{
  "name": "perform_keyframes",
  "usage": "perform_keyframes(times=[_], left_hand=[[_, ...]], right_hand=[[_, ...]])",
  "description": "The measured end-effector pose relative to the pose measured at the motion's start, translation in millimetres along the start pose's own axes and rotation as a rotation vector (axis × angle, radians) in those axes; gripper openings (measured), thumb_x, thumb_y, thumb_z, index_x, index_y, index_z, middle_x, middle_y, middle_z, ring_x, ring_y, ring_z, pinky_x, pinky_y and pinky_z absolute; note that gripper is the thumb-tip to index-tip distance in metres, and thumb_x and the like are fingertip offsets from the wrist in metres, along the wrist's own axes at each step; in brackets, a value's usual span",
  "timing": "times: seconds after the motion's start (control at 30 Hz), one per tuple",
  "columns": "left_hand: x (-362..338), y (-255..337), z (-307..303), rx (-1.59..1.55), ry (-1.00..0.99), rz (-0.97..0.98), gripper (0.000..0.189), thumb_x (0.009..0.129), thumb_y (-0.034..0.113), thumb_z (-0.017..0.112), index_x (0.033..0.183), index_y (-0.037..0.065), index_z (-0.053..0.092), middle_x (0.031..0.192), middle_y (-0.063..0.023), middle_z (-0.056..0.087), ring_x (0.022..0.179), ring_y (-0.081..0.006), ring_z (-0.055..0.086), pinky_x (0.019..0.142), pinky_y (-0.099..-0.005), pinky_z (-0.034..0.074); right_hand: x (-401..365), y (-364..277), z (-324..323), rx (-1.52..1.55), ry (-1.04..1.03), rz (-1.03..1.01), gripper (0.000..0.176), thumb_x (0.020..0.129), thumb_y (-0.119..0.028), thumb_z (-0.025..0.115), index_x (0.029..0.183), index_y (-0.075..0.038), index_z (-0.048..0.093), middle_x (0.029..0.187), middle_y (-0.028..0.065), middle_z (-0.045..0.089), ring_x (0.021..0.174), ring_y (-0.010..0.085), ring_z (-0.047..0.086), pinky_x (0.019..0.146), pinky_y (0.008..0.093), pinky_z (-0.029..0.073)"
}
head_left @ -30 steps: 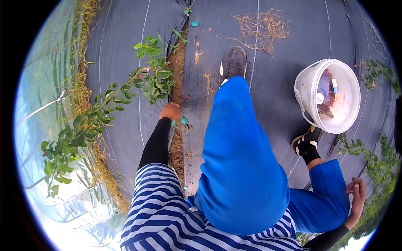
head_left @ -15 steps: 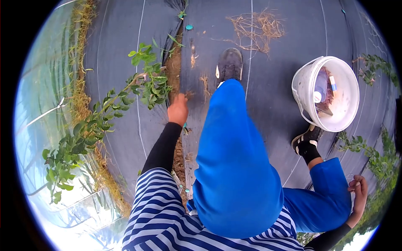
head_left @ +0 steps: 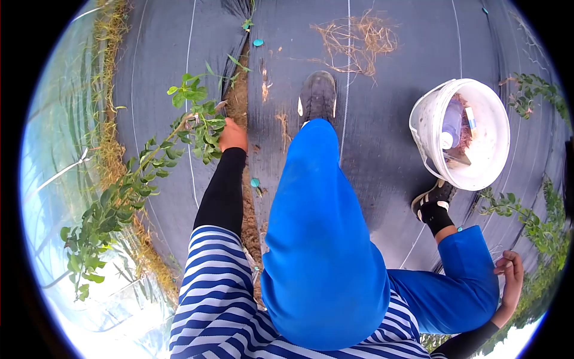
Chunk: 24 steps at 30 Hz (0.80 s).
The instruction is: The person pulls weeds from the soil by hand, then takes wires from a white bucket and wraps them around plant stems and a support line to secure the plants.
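Observation:
My left hand is at the base of a leafy green plant, beside the strip of bare soil. Its fingers are partly behind the leaves, and whether they grip a stem cannot be made out. The plant's long branch leans toward the lower left. Off at the lower right, my right hand hangs beside my bent right knee, with its fingers loosely curled and apart and nothing in them.
A white bucket holding a bottle and reddish debris stands by my right shoe. Dry stalks lie on the black ground sheet. More plants grow at the right edge.
My left hand has moved up and left from the soil strip to the plant's leaves. The view has shifted slightly; my right hand remains beside my knee.

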<state>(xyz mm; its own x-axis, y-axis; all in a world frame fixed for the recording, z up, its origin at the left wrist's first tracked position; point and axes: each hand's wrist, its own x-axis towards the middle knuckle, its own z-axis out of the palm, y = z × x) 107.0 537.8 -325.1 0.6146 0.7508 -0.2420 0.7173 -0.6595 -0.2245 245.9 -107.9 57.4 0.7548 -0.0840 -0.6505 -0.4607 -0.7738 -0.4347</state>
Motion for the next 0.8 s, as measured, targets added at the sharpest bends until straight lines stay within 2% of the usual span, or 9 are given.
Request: perform_keyframes(times=[0.07, 0.1, 0.17, 0.27, 0.47, 0.7, 0.73, 0.77, 0.8], left_hand=[[10, -18, 44, 0.073, 0.232, 0.053, 0.018, 0.089, 0.017, 0.040, 0.090, 0.001, 0.048, 0.087, -0.0226, 0.061, 0.080, -0.0370, 0.063, 0.063, -0.0458, 0.052], [7, -15, 38, 0.075, 0.228, 0.055, 0.018, 0.089, 0.017, 0.040, 0.090, 0.001, 0.048, 0.087, -0.0226, 0.061, 0.080, -0.0370, 0.063, 0.063, -0.0458, 0.052], [2, -6, 13, 0.055, -0.130, -0.073, 0.026, 0.088, 0.022, 0.043, 0.095, -0.002, 0.050, 0.090, -0.0233, 0.061, 0.088, -0.0389, 0.061, 0.071, -0.0452, 0.051], [13, -3, 5, 0.061, -0.341, -0.104, 0.035, 0.084, 0.020, 0.050, 0.108, -0.006, 0.055, 0.106, -0.0210, 0.060, 0.097, -0.0348, 0.060, 0.077, -0.0452, 0.050], [15, 4, -18, 0.090, -0.422, -0.033, 0.025, 0.083, 0.021, 0.049, 0.091, 0.003, 0.066, 0.108, -0.0132, 0.061, 0.097, -0.0298, 0.061, 0.078, -0.0415, 0.050], [9, -49, 93, 0.012, -0.067, 0.211, 0.022, 0.081, 0.018, 0.048, 0.083, 0.005, 0.065, 0.092, -0.0163, 0.060, 0.088, -0.0344, 0.060, 0.074, -0.0429, 0.049], [-8, -30, 58, -0.064, -0.064, 0.068, 0.023, 0.082, 0.016, 0.046, 0.085, 0.004, 0.064, 0.092, -0.0160, 0.060, 0.086, -0.0337, 0.060, 0.075, -0.0429, 0.049], [-13, -32, 50, -0.065, -0.064, 0.069, 0.023, 0.082, 0.016, 0.046, 0.085, 0.004, 0.064, 0.092, -0.0160, 0.060, 0.086, -0.0337, 0.060, 0.075, -0.0429, 0.049], [-18, -35, 44, 0.173, -0.184, 0.239, 0.024, 0.084, 0.017, 0.045, 0.086, 0.004, 0.064, 0.093, -0.0138, 0.060, 0.089, -0.0318, 0.059, 0.076, -0.0412, 0.048]], right_hand=[[1, -2, 0, 0.001, -0.012, -0.018, 0.035, 0.090, -0.032, 0.050, 0.104, -0.001, 0.054, 0.079, 0.0042, 0.053, 0.067, 0.0119, 0.052, 0.064, 0.0235, 0.042], [1, -1, -1, 0.001, -0.014, -0.014, 0.035, 0.090, -0.032, 0.050, 0.104, -0.001, 0.054, 0.079, 0.0042, 0.053, 0.067, 0.0119, 0.052, 0.064, 0.0235, 0.042], [2, 2, -3, -0.005, -0.035, -0.019, 0.033, 0.091, -0.032, 0.049, 0.105, -0.002, 0.054, 0.080, 0.0016, 0.054, 0.068, 0.0090, 0.053, 0.064, 0.0217, 0.041], [1, 3, -3, 0.001, -0.020, -0.010, 0.034, 0.091, -0.033, 0.050, 0.105, -0.002, 0.054, 0.080, 0.0015, 0.054, 0.068, 0.0088, 0.052, 0.064, 0.0216, 0.040], [1, 2, -1, 0.007, -0.009, -0.021, 0.036, 0.091, -0.036, 0.049, 0.103, -0.002, 0.054, 0.079, 0.0012, 0.054, 0.068, 0.0084, 0.052, 0.064, 0.0215, 0.039], [0, 8, -3, 0.033, 0.002, -0.027, 0.035, 0.091, -0.035, 0.049, 0.103, -0.003, 0.054, 0.079, 0.0009, 0.054, 0.067, 0.0083, 0.051, 0.063, 0.0212, 0.039], [0, 8, -3, 0.038, 0.008, -0.022, 0.035, 0.091, -0.035, 0.049, 0.104, -0.003, 0.054, 0.079, 0.0010, 0.054, 0.067, 0.0083, 0.051, 0.063, 0.0213, 0.039], [-1, 7, -3, 0.042, 0.014, -0.017, 0.035, 0.091, -0.034, 0.049, 0.104, -0.003, 0.054, 0.079, 0.0011, 0.054, 0.067, 0.0084, 0.051, 0.063, 0.0213, 0.039], [-1, 6, -4, 0.041, 0.015, -0.019, 0.035, 0.091, -0.034, 0.049, 0.104, -0.003, 0.054, 0.079, 0.0011, 0.054, 0.067, 0.0084, 0.051, 0.063, 0.0213, 0.039]])
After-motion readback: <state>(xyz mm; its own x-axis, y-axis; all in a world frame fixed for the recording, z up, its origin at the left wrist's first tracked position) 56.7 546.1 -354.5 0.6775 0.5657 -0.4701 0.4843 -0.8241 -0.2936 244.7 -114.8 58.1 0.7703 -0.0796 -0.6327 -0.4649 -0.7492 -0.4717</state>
